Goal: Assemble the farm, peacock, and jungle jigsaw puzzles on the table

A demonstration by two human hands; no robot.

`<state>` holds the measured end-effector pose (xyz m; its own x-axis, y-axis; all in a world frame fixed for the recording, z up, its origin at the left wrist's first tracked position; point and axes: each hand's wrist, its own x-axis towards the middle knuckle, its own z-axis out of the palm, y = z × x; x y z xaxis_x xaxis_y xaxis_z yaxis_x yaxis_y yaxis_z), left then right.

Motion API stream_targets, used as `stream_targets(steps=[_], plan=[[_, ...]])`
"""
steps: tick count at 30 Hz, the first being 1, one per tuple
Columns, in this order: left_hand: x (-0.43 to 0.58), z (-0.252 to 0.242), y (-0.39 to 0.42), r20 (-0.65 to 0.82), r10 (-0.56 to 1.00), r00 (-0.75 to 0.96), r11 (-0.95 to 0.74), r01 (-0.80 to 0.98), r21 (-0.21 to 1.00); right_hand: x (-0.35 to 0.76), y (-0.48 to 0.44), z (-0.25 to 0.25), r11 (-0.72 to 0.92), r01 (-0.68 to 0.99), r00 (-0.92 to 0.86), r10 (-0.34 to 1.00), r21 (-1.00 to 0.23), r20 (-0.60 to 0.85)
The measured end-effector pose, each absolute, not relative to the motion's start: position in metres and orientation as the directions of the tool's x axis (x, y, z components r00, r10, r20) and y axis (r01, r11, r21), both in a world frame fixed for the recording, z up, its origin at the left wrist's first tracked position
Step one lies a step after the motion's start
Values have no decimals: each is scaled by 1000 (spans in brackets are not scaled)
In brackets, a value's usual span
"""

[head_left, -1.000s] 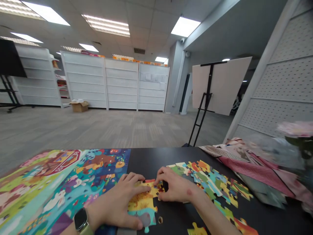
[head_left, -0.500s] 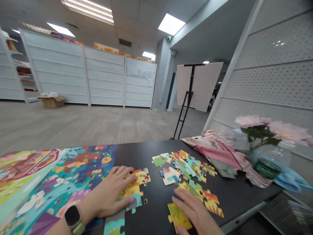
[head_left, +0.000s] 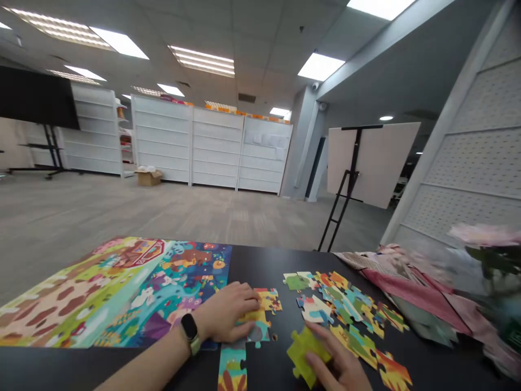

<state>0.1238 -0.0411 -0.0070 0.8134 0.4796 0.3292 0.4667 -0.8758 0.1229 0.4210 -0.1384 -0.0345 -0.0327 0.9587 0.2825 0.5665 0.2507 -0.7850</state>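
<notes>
My left hand (head_left: pixel 233 312) rests flat with fingers stretched over a joined section of jigsaw puzzle (head_left: pixel 260 330), covering part of it. Below that hand, a teal and yellow strip of puzzle (head_left: pixel 233 365) runs toward the near edge of the view. In my right hand (head_left: pixel 340 361), a yellow-green puzzle piece (head_left: pixel 306 354) is pinched between thumb and fingers, tilted up from the black table (head_left: pixel 268 369). Beyond the right hand lies a spread of loose, overlapping puzzle pieces (head_left: pixel 345 304), with an orange piece (head_left: pixel 393 370) nearest me.
A colourful picture sheet (head_left: pixel 150 296) covers the table's left side. Crumpled pink cloth (head_left: pixel 431 293) lies at the right, beside pink flowers (head_left: pixel 484 234). Past the table stand an easel board (head_left: pixel 372 157), white shelving (head_left: pixel 217 146) and a cardboard box (head_left: pixel 148 177).
My view has turned left. My right hand has closed on the yellow-green piece and lifted it off the table. The left hand still lies on the joined pieces.
</notes>
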Motion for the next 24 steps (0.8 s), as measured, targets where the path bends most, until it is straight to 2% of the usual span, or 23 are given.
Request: stream_targets(steps=[4, 6, 11, 19, 24], plan=[[126, -9, -41, 372, 436, 820, -881, 472, -8, 371, -96, -15, 174, 409, -208, 974, -896, 94], [126, -10, -40, 401, 434, 807, -868, 494, -55, 354, -77, -9, 233, 394, -290, 950, -889, 120], [119, -16, -31, 464, 460, 757, -822, 561, -101, 332, -35, 4, 479, 433, -428, 855, -764, 293], [130, -26, -22, 515, 406, 755, -773, 584, -248, 322, -27, -12, 507, 377, -530, 804, -775, 268], [139, -30, -24, 536, 392, 748, -768, 587, -257, 322, -29, -8, 470, 359, -522, 817, -806, 244]])
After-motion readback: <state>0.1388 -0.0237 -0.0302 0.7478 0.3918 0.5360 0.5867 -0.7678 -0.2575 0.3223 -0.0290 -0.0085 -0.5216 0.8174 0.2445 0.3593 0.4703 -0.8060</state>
